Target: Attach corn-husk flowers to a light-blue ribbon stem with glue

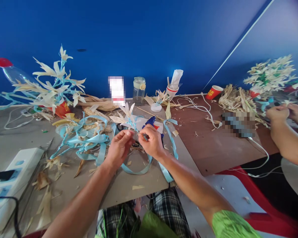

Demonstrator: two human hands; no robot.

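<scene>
My left hand (119, 147) and my right hand (151, 142) meet over the grey board (129, 188), both pinched on a small craft flower (126, 117) of pale corn-husk petals wound with light blue ribbon. The flower's petals stick up just beyond my fingertips. A strip of blue ribbon (139, 171) loops down from my hands toward the board's near edge. A blue glue gun (151, 122) lies right behind my right hand.
A heap of blue ribbon and husk (86, 135) lies to the left, a finished husk branch in a red cup (61, 107) behind it. A white power strip (12, 175) sits far left. A glass jar (139, 89) stands at the back. Another person's hands (280, 115) work at the right.
</scene>
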